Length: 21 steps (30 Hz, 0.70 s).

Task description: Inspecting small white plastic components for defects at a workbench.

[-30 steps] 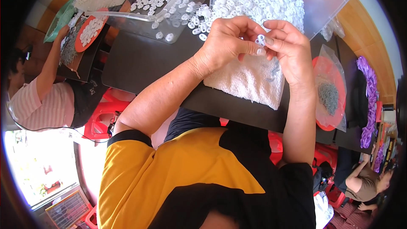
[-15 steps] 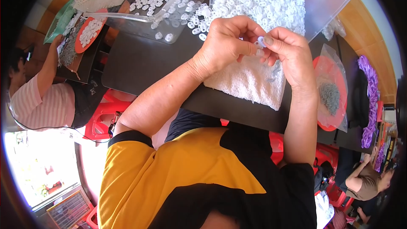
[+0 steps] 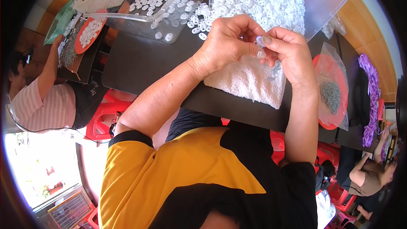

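Observation:
My right hand (image 3: 294, 55) is closed, with thumb and fingers pinching a small white oval plastic piece (image 3: 259, 40) that has holes in it. Close against it from the left, the fingers of my left hand (image 3: 229, 42) are drawn together at the piece; whatever they grip is too small and hidden to name. Under both hands lies a white terry cloth (image 3: 241, 82), with a few thin grey metal bits (image 3: 275, 74) near its right side. Just beyond my hands, a clear plastic bin (image 3: 324, 4) holds a heap of similar white oval pieces (image 3: 258, 2).
More white pieces (image 3: 197, 23) are scattered on the dark table (image 3: 140, 59) beside another clear bin (image 3: 123, 16). At right, a red plate (image 3: 326, 121) carries a clear bag of small grey metal parts (image 3: 330, 95). Purple ribbon (image 3: 370, 101) lies beyond. Co-workers sit left and right.
The white oval piece has turned slightly between my fingers, while both hands stay in nearly the same place. At the far right, a co-worker has raised an arm.

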{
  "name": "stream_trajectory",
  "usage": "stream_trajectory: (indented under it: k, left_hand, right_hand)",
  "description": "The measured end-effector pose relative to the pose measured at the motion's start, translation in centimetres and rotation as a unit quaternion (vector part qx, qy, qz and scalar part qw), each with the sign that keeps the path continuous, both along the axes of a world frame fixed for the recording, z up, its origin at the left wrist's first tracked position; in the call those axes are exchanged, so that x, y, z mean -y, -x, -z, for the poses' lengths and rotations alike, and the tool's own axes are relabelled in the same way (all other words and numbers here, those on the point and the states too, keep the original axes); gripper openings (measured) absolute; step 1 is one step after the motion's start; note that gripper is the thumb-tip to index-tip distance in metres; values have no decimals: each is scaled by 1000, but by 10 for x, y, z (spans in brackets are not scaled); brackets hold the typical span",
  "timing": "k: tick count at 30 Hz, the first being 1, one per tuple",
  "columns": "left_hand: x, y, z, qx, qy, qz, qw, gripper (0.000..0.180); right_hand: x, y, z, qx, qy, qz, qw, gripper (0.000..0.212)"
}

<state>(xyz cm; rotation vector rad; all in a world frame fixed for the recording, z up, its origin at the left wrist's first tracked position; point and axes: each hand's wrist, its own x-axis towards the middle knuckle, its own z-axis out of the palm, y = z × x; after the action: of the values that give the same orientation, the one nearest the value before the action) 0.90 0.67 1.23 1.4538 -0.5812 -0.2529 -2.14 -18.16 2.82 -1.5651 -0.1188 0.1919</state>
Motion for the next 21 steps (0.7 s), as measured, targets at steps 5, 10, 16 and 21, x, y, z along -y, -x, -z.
stream_trajectory:
  k: [5,10,16,21]
  left_hand:
    - [-1,-3,4,25,-16,-22,999,29]
    - [1,-3,6,64,-34,-29,997,30]
    - [1,-1,6,98,-29,-25,994,31]
    - [-3,-1,2,67,-17,-17,997,30]
  right_hand:
    - [-2,1,-2,-26,-14,7,1000,26]
    - [0,1,1,-7,-19,3,1000,24]
    - [2,1,-1,-10,-21,-2,1000,23]
    - [-2,2,-1,-19,-26,1,999,25]
